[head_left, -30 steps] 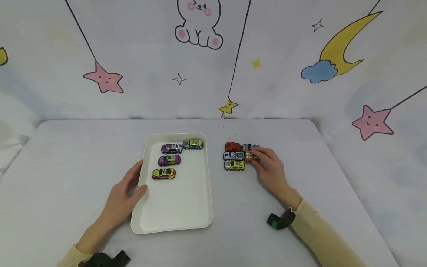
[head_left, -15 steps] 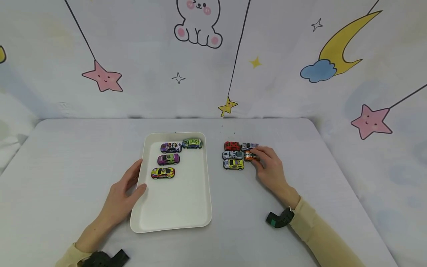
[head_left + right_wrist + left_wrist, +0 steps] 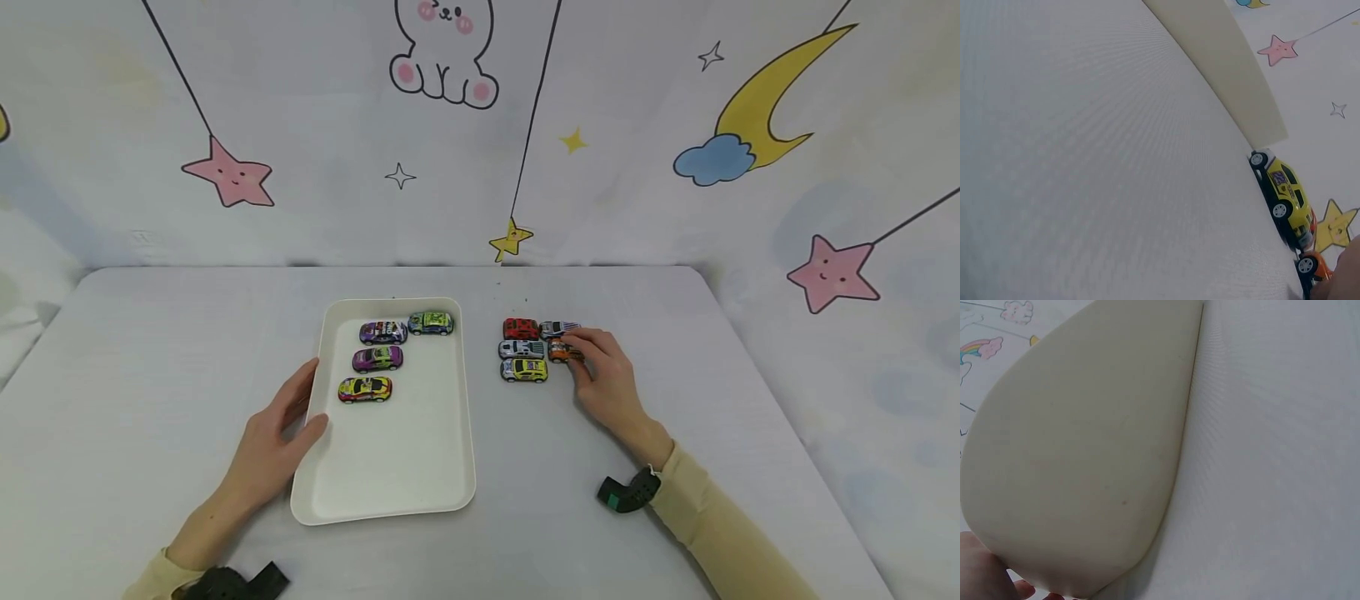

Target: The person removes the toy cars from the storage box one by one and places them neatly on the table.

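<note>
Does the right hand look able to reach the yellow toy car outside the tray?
Likely yes: nothing blocks the near side of the yellow toy car, but the right hand would first have to release the orange toy car.

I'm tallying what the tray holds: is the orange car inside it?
No, the orange car is outside the tray, on the table, pinched by the right hand.

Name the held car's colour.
The car in the right hand is mostly orange, clearest in head view.
</note>
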`<state>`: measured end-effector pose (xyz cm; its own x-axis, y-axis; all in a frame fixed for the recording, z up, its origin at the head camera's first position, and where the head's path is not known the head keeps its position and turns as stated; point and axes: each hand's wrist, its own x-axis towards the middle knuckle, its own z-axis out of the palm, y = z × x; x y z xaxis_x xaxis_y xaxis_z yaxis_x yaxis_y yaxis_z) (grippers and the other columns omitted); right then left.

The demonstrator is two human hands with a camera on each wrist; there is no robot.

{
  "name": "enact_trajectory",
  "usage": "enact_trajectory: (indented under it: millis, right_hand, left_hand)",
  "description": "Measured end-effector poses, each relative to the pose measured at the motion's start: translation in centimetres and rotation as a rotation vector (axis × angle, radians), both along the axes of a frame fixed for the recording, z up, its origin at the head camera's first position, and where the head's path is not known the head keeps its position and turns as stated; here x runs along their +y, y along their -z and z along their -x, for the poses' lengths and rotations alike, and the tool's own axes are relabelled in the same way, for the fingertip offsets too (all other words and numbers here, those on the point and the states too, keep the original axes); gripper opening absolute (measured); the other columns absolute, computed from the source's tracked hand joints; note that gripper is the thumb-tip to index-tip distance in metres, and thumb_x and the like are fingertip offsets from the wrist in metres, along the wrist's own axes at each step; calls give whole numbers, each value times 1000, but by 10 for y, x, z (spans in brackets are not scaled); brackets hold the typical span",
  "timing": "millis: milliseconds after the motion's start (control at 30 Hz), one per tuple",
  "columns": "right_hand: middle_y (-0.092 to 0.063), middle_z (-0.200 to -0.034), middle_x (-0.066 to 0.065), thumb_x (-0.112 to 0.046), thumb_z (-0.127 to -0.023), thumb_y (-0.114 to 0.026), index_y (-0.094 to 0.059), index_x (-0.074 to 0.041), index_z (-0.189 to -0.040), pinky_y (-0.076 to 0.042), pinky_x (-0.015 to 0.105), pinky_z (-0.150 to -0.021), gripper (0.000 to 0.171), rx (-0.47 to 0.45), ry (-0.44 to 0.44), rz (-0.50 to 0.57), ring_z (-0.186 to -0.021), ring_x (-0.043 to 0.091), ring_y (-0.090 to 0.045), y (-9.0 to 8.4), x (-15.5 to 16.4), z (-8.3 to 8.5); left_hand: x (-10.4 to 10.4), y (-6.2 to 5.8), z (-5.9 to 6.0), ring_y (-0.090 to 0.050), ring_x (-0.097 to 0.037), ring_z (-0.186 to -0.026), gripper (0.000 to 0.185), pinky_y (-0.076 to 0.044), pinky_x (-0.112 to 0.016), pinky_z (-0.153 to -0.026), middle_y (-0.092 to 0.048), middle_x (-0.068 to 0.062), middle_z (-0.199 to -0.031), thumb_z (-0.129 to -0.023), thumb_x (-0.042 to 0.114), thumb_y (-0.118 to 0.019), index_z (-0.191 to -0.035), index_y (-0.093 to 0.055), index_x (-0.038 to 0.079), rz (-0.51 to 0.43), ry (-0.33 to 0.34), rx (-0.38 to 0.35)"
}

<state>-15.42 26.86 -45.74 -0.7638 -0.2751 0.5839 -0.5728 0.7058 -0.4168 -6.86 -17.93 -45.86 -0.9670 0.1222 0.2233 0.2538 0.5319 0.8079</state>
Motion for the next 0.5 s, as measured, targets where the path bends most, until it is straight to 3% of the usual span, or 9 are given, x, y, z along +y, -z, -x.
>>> enact_trajectory:
  millis: [67, 167, 500]
  right_hand:
    - [-64, -121, 14, 15, -83, -69, -71, 1, -116, -48, 34, -98, 36, -6, 1, -4, -117, 29, -57, -1, 0, 0]
    - [-65, -121, 14, 15, -83, -68, -71, 1, -116, -49, 35, -97, 36, -6, -1, -7, -116, 29, -57, -1, 0, -1]
    - [-65, -118, 16, 17, -79, -70, -70, 3, -115, -47, 30, -96, 38, 43, -17, 11, -113, 31, -58, 1, -1, 0]
  left_hand:
    - [0, 0, 0, -48, 0, -132, 68, -32, 1, -101, -45, -15, -154, -97, 9, -63, -157, -32, 18, 0, 0, 0]
    - [-1, 0, 0, -49, 0, -131, 68, -33, 0, -101, -45, -15, -153, -97, 9, -63, -157, -33, 17, -2, 2, 2]
    - [0, -2, 0, -53, -39, -129, 70, -32, 2, -99, -45, -16, -154, -96, 9, -64, -157, -32, 18, -1, 8, 5]
